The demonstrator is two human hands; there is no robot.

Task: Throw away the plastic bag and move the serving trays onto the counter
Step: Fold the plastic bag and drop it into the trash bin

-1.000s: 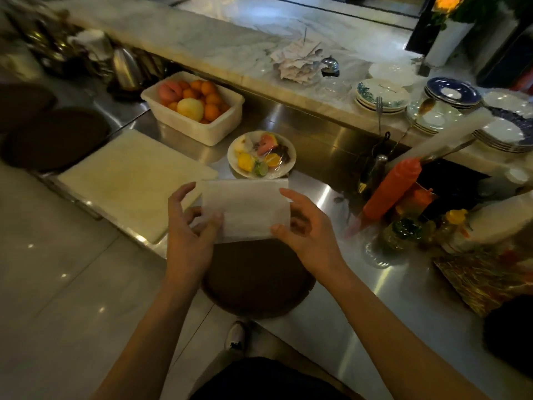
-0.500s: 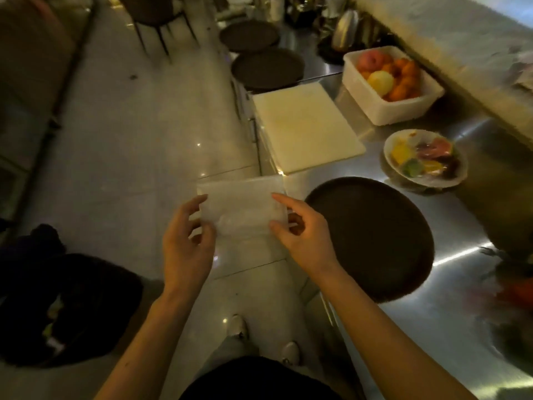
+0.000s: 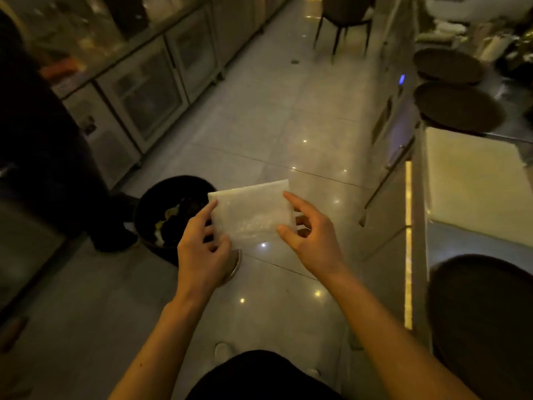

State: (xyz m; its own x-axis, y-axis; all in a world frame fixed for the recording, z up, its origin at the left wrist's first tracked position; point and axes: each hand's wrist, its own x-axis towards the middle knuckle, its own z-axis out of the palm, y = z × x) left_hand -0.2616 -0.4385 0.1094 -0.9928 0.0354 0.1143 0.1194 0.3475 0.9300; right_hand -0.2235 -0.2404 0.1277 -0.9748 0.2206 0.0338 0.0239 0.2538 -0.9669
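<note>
I hold a flat, cloudy white plastic bag (image 3: 252, 213) in both hands over the tiled floor. My left hand (image 3: 202, 249) pinches its left edge and my right hand (image 3: 311, 235) pinches its right edge. A round black trash bin (image 3: 161, 206), open and holding scraps, stands on the floor just left of the bag, partly behind my left hand. Three round dark serving trays lie on the steel worktop at the right: one near me (image 3: 481, 310), two farther back (image 3: 458, 106) (image 3: 447, 64).
A pale cutting board (image 3: 473, 186) lies between the trays on the worktop (image 3: 418, 255). Glass-door cabinets (image 3: 150, 90) line the left side of the aisle. A person in dark clothes (image 3: 43, 140) stands at the left by the bin. A chair (image 3: 343, 21) stands at the aisle's far end.
My view has swung left, away from the worktop toward the aisle floor. The bag, still in both hands, has come from above the tray to beside the trash bin.
</note>
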